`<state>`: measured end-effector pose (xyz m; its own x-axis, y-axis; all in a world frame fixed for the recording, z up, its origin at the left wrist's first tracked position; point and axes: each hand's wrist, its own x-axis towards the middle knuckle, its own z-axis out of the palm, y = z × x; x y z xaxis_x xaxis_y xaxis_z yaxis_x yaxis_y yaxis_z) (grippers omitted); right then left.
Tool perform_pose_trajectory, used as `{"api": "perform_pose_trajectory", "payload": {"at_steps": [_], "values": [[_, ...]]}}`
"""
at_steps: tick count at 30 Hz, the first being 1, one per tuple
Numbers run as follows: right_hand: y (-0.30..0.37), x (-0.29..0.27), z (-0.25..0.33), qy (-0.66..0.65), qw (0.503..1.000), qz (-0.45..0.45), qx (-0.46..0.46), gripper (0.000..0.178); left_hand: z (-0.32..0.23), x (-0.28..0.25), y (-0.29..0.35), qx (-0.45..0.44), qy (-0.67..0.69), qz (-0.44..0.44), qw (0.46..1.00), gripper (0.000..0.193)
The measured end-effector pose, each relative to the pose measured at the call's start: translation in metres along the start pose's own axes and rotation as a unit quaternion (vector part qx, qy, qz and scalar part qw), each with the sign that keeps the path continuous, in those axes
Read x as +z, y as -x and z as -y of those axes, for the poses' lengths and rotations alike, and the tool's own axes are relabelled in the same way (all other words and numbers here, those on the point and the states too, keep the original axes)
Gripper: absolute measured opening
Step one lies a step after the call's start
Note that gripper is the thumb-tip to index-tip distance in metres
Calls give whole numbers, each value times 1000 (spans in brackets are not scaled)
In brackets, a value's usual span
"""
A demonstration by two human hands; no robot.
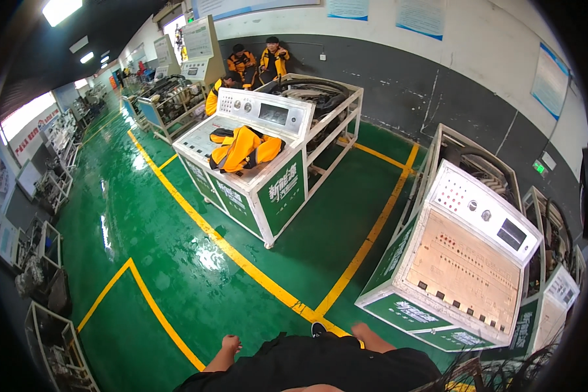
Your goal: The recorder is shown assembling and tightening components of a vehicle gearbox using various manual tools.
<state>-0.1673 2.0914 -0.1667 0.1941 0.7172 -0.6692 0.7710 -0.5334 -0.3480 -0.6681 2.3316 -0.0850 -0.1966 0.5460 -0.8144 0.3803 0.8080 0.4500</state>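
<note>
My left hand (231,343) hangs beside my dark shirt, above the green floor, its fingers curled in with nothing seen in them. On the other side, my right hand (360,330) is low and blurred near a yellow floor line, and its fingers do not show clearly. Neither hand touches any equipment. Nearest to the right hand stands a white and green test bench (467,271) with a sloped panel, knobs and a small dark screen. Farther ahead, an orange and black jacket (245,149) lies crumpled on the top of another bench (268,196).
Yellow lines (222,245) mark the glossy green floor (150,215). Beyond the middle bench, several people in orange and black jackets (272,60) sit or crouch by the dark grey wall (392,85). Framed engine stands (49,251) line the left side. More benches (555,300) stand at the right.
</note>
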Motion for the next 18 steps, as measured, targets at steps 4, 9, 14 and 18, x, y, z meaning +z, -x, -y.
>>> {"api": "perform_pose_trajectory", "payload": {"at_steps": [4, 9, 14, 18], "values": [[24, 90, -63, -26, 999, 5, 48, 18, -10, 1, -22, 39, -13, 67, 997, 34], [93, 148, -3, -528, 788, -114, 295, 19, 18, -43, -44, 24, -57, 26, 998, 31], [203, 186, 9, -432, 848, -50, 304, 13, 145, -150, -67, 85, -404, 129, 901, 23], [218, 174, -21, 57, 978, -185, -84, 9, 94, -116, -99, 252, -572, 174, 761, 19]]}}
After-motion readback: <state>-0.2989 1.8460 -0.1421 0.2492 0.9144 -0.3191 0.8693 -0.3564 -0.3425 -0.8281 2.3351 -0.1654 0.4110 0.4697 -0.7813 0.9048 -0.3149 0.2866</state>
